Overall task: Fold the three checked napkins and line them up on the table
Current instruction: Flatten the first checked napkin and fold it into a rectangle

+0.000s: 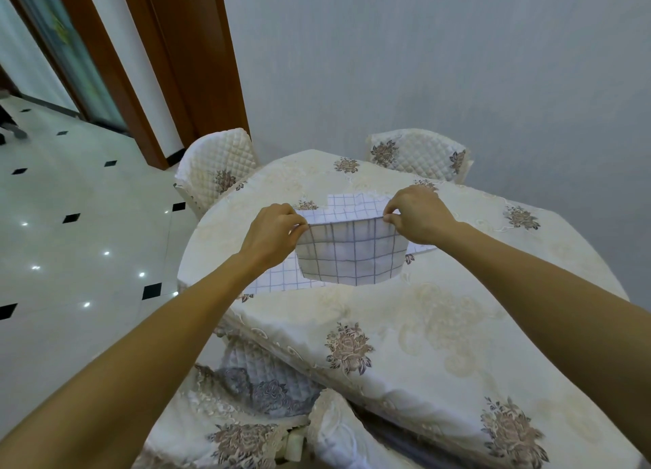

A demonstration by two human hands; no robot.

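I hold a white napkin with grey checks [352, 253] up above the table, doubled over so it hangs from its top edge. My left hand [271, 236] pinches its upper left corner and my right hand [419, 215] pinches its upper right corner. A second checked napkin [352, 204] lies flat on the table behind the held one. Another checked napkin [278, 282] lies flat below my left hand, partly hidden by my wrist and by the hanging cloth.
The round table [440, 327] wears a cream cloth with flower prints. Two quilted chairs stand at the far side [215, 165] [419, 155], and another chair [246, 415] is tucked in at the near edge. Tiled floor lies to the left.
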